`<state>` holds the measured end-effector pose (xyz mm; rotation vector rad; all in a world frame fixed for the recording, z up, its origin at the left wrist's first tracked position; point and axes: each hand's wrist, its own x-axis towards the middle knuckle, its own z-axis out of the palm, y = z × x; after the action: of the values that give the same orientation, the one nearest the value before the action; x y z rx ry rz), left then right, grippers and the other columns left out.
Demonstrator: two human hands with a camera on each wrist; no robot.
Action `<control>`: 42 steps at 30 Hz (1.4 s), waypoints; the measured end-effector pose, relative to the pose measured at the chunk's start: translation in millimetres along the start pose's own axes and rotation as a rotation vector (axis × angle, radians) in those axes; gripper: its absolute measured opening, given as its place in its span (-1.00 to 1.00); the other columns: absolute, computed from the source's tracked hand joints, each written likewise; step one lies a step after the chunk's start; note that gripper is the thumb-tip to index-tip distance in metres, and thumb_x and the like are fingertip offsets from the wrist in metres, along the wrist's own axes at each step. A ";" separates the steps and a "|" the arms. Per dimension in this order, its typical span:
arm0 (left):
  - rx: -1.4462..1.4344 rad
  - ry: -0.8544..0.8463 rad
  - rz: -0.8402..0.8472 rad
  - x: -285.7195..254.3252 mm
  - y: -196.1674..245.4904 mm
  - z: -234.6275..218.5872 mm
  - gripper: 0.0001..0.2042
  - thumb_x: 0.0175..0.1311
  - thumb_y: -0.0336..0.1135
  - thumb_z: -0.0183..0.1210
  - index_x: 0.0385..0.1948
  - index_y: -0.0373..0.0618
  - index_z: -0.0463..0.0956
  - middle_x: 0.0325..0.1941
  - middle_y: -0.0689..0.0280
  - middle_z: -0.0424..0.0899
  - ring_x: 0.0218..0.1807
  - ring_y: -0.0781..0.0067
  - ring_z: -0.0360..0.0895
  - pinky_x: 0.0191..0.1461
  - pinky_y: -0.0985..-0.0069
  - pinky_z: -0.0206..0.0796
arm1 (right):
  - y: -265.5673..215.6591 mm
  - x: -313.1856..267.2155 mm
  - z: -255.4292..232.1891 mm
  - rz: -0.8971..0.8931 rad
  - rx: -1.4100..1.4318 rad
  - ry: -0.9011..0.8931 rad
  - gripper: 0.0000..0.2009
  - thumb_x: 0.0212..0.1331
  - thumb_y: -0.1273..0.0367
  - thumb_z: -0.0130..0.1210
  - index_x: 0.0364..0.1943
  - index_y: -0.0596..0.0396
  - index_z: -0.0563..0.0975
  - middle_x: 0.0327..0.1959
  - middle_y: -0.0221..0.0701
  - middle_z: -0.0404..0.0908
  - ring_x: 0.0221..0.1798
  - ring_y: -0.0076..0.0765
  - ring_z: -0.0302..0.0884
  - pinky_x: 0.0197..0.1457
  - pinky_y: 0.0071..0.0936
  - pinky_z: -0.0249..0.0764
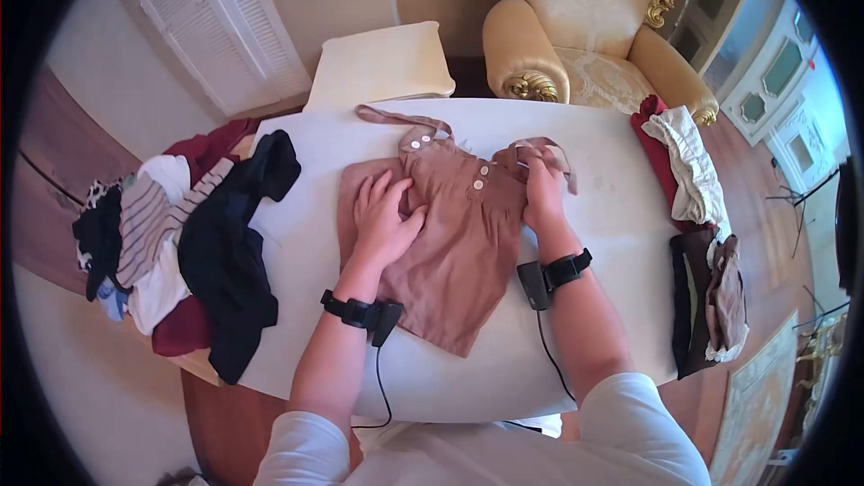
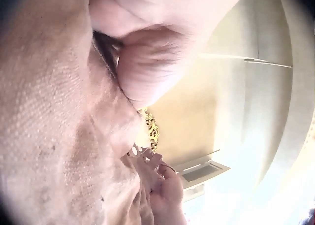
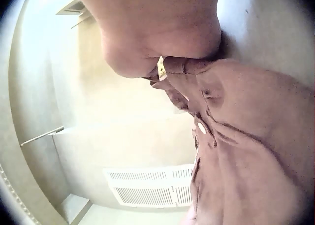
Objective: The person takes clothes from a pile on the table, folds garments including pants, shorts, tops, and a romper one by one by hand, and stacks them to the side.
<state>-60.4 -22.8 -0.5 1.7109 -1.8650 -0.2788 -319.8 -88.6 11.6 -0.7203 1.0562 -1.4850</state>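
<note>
A brown-pink garment (image 1: 459, 252) with straps and white buttons lies on the white table (image 1: 612, 306), one part folded out at its left. On that left part rests the left hand (image 1: 385, 220), fingers spread and relaxed. At the garment's upper right, the right hand (image 1: 543, 189) pinches the cloth near a strap. In the left wrist view the left hand (image 2: 152, 43) lies against the cloth (image 2: 49, 112), with the right hand (image 2: 167, 193) beyond. The right wrist view has the right hand (image 3: 157, 33) at the top edge of the garment (image 3: 256, 131); its fingertips are hidden.
A loose pile with a black garment (image 1: 225, 252) and striped cloth (image 1: 148, 216) covers the table's left end. Along the right edge lie white folded cloth (image 1: 688, 171) and dark folded cloth (image 1: 693, 306). Behind stand a cream side table (image 1: 382, 63) and a gold armchair (image 1: 585, 9).
</note>
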 end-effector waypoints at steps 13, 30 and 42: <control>0.231 -0.065 -0.167 5.9 -6.8 -16.2 -0.34 0.39 0.18 0.10 0.43 0.02 0.37 0.62 0.04 0.17 0.65 -0.21 -0.08 0.66 -0.05 -0.33 | 4.7 -1.9 -5.0 -0.699 -0.421 0.197 -0.62 0.39 0.44 0.09 0.26 0.11 0.43 0.02 -0.26 0.65 0.03 -0.36 0.61 -0.01 -0.47 0.54; 0.292 -0.070 -0.440 12.6 -61.6 -72.8 -0.20 0.29 0.27 0.17 0.46 -0.08 0.29 0.64 -0.02 0.09 0.65 -0.15 -0.06 0.61 -0.07 -0.12 | -16.4 -20.7 -0.4 -0.410 -1.269 -0.174 -0.77 0.16 0.21 0.29 -0.43 0.10 0.69 -0.33 -0.27 0.73 -0.02 0.07 0.61 0.06 -0.04 0.48; 0.048 -0.217 -0.210 6.3 -5.8 -78.4 -0.31 0.07 0.08 0.45 0.16 -0.22 0.53 0.32 -0.08 0.46 0.32 -0.07 0.42 0.37 0.17 0.29 | -2.2 -10.5 -14.8 -0.840 -1.197 -0.186 -0.86 0.00 0.33 0.31 -0.42 0.09 0.72 -0.30 -0.19 0.64 -0.18 0.07 0.56 0.00 -0.15 0.54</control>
<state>-12.8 -11.7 61.5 1.9805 -1.8540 -0.5252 -331.7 -75.1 8.7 -2.3098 1.5616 -1.2513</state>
